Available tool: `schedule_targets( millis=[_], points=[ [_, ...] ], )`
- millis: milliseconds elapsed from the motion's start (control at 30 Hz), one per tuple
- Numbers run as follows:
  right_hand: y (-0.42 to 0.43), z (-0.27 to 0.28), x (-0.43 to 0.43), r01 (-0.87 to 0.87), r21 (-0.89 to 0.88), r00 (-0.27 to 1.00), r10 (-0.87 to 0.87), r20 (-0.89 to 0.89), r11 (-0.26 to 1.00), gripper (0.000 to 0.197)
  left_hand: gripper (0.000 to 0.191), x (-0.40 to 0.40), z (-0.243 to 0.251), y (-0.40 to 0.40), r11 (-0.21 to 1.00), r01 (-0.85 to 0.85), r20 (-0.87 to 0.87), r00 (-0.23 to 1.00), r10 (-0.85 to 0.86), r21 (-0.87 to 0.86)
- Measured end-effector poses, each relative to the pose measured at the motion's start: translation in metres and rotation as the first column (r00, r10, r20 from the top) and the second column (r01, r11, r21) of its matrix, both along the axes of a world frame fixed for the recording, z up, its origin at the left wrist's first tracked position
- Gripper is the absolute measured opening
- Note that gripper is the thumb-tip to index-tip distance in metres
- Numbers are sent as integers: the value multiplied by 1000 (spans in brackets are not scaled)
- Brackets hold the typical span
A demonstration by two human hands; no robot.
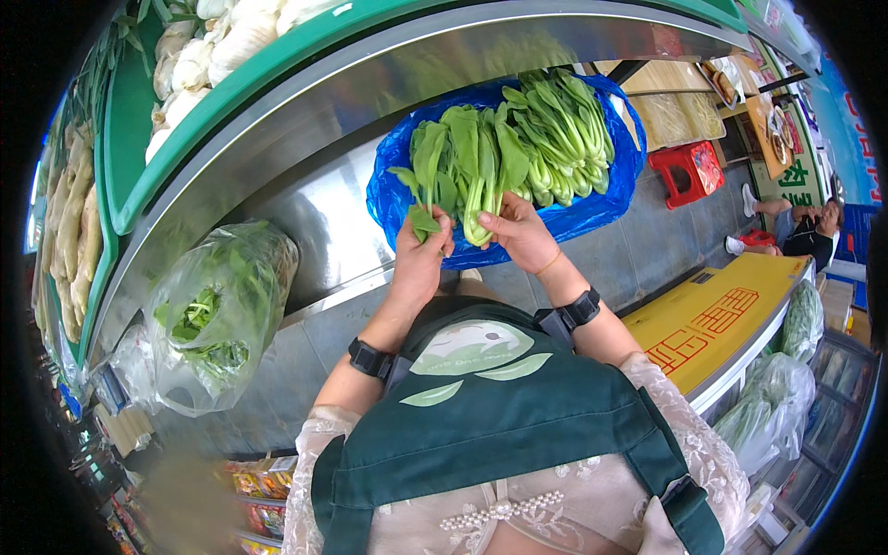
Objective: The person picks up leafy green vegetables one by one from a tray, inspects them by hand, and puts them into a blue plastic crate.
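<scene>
My right hand (520,232) grips the pale base of a bok choy (479,201), whose leaves point away from me. Beside it, my left hand (424,239) pinches a green leaf (422,220) between thumb and fingers. Whether that leaf is still joined to the plant, I cannot tell. Both hands are over the near edge of a blue plastic bag (583,223), spread open on a steel surface. Several more bok choy (565,132) lie stacked in the bag's right half, bases towards me.
A clear plastic bag of leafy greens (222,312) stands at left. Garlic bulbs (229,48) fill a green crate (128,187) above the steel ledge (277,118). Rightward are a red stool (687,173), a yellow-topped chest (721,312) and a seated person (808,225).
</scene>
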State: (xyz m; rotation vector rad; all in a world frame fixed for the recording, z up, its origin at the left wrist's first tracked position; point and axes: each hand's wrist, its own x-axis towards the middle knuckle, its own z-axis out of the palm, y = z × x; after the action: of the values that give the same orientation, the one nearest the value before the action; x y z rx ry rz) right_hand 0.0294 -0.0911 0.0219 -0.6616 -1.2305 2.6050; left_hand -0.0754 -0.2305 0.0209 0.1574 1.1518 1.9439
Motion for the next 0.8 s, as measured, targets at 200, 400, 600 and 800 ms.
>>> schedule_targets(
  millis=[200,400,600,800],
  points=[
    [-8,-2,-2,40,141,999,-41,2,989,34,20,4,3,7,978,105,-187,973,-139,-182],
    [-15,-7,-8,128,76,991,-130,25,989,32,18,2,-3,6,985,77,-115,989,-95,-153],
    [-20,-3,-15,179,-47,983,-177,51,983,23,17,0,2,4,999,30,-46,998,-32,-34],
    [-23,0,-21,224,-265,974,-220,47,938,20,16,-8,-6,0,989,11,22,1000,-14,145]
  ],
)
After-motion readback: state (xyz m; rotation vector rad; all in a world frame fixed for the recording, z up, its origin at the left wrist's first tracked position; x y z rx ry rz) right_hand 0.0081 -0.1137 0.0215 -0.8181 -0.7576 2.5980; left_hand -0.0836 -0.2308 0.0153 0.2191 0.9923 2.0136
